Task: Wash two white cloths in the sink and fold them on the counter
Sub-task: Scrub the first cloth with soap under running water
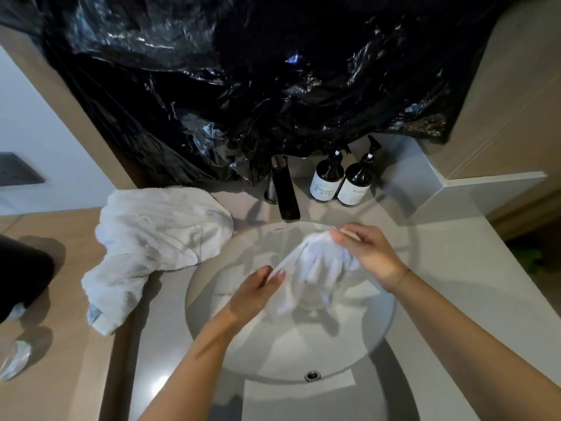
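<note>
A small white cloth (315, 268) hangs bunched over the round sink (358, 341), just below the dark faucet (287, 196). My right hand (368, 253) grips its upper edge from the right. My left hand (258, 288) pinches a stretched corner of the same cloth at its left side. A second, larger white cloth (151, 238) lies crumpled on the counter (449, 268) to the left of the sink, one end trailing toward the front.
Two dark pump bottles (341, 180) stand behind the sink, right of the faucet. Black plastic sheeting (258, 86) covers the wall above. A dark object (21, 268) sits at the far left on the wooden surface, with a clear wrapper (13, 358) below it.
</note>
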The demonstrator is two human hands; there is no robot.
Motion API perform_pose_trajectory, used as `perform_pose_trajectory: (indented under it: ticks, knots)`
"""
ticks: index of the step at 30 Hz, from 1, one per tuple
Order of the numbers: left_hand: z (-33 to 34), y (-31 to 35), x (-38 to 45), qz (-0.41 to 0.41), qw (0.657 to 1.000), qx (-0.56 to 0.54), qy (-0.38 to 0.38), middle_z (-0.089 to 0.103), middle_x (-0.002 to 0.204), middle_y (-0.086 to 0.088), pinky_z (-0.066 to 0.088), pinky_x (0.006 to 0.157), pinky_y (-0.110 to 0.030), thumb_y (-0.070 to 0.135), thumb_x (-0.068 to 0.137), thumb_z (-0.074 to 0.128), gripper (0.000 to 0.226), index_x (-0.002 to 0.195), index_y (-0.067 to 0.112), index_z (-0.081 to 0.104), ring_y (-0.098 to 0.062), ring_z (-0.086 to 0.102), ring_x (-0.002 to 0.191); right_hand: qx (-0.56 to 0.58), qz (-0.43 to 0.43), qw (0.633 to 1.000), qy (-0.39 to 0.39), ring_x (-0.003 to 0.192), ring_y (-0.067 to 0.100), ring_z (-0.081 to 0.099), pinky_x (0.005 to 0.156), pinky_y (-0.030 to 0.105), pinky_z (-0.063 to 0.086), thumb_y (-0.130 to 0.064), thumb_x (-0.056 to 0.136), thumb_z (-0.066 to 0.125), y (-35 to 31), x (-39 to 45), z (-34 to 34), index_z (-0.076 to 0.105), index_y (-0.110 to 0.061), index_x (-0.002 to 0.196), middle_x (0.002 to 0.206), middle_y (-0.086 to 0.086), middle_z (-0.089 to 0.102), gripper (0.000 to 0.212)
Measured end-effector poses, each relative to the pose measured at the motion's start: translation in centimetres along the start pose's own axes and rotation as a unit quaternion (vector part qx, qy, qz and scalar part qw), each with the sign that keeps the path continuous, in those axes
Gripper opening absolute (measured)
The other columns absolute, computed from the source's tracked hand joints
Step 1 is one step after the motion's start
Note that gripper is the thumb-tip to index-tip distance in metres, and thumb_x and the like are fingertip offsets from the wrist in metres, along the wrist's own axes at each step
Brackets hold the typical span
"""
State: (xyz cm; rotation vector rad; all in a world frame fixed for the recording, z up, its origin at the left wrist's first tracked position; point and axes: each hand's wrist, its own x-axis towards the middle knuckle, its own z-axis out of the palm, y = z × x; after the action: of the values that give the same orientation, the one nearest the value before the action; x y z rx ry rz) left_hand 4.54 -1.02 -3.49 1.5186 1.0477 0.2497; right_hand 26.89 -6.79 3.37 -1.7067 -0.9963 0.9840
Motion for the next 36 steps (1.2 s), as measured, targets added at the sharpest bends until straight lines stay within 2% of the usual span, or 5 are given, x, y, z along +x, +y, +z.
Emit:
perform_pose_trajectory:
  ticks: [15, 19, 23, 29, 36]
  knots:
    - [1.5, -2.0, 1.8, -0.078, 0.996, 0.032, -0.003, 0.062, 0.093, 0.003, 0.045, 0.067, -0.02, 0.039, 0.083, 0.073, 0.036, 0.104, 0.015, 0.057, -0.011, 0.059, 0.081, -0.101, 0.049, 0.994, 0.019, 0.059, 0.014, 0.043, 0.061, 0.028, 0.036, -0.027, 0.079, 0.077, 3.3, 1.8, 2.8, 0.057, 0.0, 0.059, 0.058, 0.001, 0.046, 0.039]
    - [1.4, -5.8, 4.3, -0.114, 0.98, 0.163, 0.028, 0.063, 0.113, -0.006, 0.047, 0.085, -0.031, 0.029, 0.084, 0.073, 0.044, 0.12, 0.012, 0.053, -0.025, 0.06, 0.104, -0.165, 0.059, 0.983, -0.057, 0.087, 0.014, 0.06, 0.083, 0.025, 0.045, -0.023, 0.079, 0.077, 6.7, 2.9, 4.6, 0.075, -0.014, 0.087, 0.088, -0.002, 0.063, 0.012]
    - [1.7, -8.6, 5.9, -0.184, 0.947, 0.263, 0.014, 0.056, 0.135, -0.011, 0.04, 0.099, -0.03, 0.036, 0.089, 0.064, 0.057, 0.135, 0.01, 0.044, -0.028, 0.052, 0.125, -0.295, 0.036, 0.948, -0.114, 0.125, 0.008, 0.038, 0.11, 0.039, 0.024, -0.069, 0.062, 0.069, 12.1, 3.6, 5.5, 0.074, -0.038, 0.086, 0.128, -0.018, 0.051, 0.039]
    - [2.9, -9.5, 7.6, -0.201, 0.938, 0.282, 0.014, 0.07, 0.108, -0.012, 0.052, 0.086, -0.034, 0.01, 0.081, 0.06, 0.028, 0.109, 0.009, 0.06, -0.03, 0.066, 0.102, -0.448, 0.061, 0.861, -0.233, 0.138, 0.022, 0.026, 0.111, 0.035, 0.02, -0.051, 0.086, 0.06, 16.3, 2.9, 7.9, 0.018, -0.047, 0.148, 0.151, -0.008, 0.022, 0.075]
    - [2.8, -8.2, 8.2, -0.358, 0.919, -0.12, 0.112, 0.068, 0.096, -0.016, 0.059, 0.079, -0.045, 0.02, 0.094, 0.058, 0.022, 0.111, 0.007, 0.064, -0.033, 0.067, 0.089, -0.494, 0.003, 0.844, -0.21, 0.107, 0.034, 0.051, 0.086, 0.039, 0.047, -0.026, 0.087, 0.06, 16.9, 4.8, 10.0, 0.053, -0.027, 0.128, 0.124, 0.007, 0.049, 0.042]
